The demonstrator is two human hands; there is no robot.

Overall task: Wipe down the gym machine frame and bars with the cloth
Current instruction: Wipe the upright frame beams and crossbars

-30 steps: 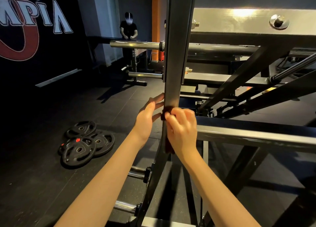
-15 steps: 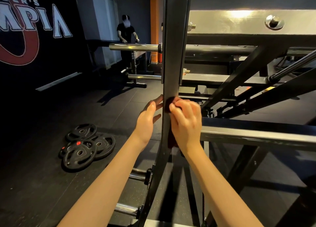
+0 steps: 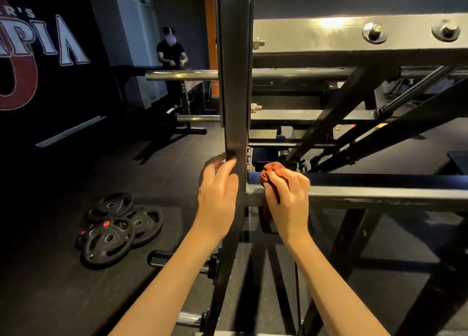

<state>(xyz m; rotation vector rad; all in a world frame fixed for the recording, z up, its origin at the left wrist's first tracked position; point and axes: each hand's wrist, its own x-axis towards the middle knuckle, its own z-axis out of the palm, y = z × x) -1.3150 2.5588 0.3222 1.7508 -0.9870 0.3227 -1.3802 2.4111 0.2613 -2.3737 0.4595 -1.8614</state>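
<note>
Left hand: fingers extended, laid flat against the left face of the machine's black upright post, holding nothing. Right hand: fingers curled tight round a bunched reddish-brown cloth, which sits on the horizontal crossbar just right of the post, at the joint. The hands are apart, with the post between them. Black weight plates lie stacked on the floor, left of the left hand. A person in black stands well beyond both hands.
</note>
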